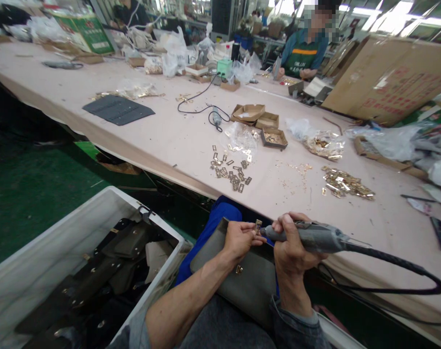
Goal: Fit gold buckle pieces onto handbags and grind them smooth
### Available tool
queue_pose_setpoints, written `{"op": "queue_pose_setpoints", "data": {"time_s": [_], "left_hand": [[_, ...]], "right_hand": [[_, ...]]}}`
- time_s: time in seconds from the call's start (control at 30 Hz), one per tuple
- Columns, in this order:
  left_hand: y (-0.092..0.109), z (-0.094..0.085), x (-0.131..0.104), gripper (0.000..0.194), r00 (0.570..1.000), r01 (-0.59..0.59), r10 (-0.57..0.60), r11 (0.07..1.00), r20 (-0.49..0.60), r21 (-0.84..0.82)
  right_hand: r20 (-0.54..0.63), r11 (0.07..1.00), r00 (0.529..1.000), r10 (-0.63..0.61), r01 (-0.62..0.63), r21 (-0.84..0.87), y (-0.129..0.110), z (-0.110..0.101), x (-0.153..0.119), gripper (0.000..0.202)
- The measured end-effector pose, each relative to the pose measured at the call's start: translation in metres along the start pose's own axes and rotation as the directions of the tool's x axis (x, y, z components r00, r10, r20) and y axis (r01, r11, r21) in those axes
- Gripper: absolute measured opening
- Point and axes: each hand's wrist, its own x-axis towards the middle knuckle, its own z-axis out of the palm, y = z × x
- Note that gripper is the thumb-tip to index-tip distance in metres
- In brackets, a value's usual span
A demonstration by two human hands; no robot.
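Observation:
My left hand (241,240) pinches a small gold metal plate (258,225) between thumb and fingers. Wrapped round a grey electric screwdriver (315,236), my right hand (293,245) points its tip leftward at the plate. Tip and plate meet or nearly meet; the exact contact is too small to tell. Across my lap lies a dark olive flat piece (251,281), with a small gold fitting (239,269) on it, below my left hand. Small metal plates (231,173) are scattered on the table beyond my hands, and a gold heap of parts (346,183) sits to their right.
A white bin (120,194) with dark pieces stands at the left. The table (162,140) holds a dark sheet (118,109), small cardboard boxes (274,138), plastic bags and a second corded tool (216,116). The screwdriver's black cable loops right. A person (303,51) sits across the table.

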Motion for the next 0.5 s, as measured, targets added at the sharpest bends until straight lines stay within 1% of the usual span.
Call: {"op": "queue_pose_setpoints", "data": {"time_s": [0.2, 0.37, 0.5], "left_hand": [[0.0010, 0.0006, -0.0023, 0.024, 1.000, 0.006, -0.006, 1.000, 0.003, -0.001], [0.0017, -0.0011, -0.0042, 0.028, 1.000, 0.001, -0.001, 1.000, 0.024, -0.023], [-0.0002, -0.0022, -0.0041, 0.023, 0.999, -0.023, 0.024, 1.000, 0.033, -0.019]], "right_hand": [[-0.037, 0.999, 0.999, 0.015, -0.014, 0.031, 0.0024, 0.0004, -0.0003, 0.016], [-0.043, 0.997, 0.998, 0.036, -0.034, 0.063, 0.0029, -0.0001, 0.0002, 0.016], [-0.047, 0.996, 0.998, 0.035, -0.031, 0.078, 0.0036, 0.0000, 0.0005, 0.015]]}}
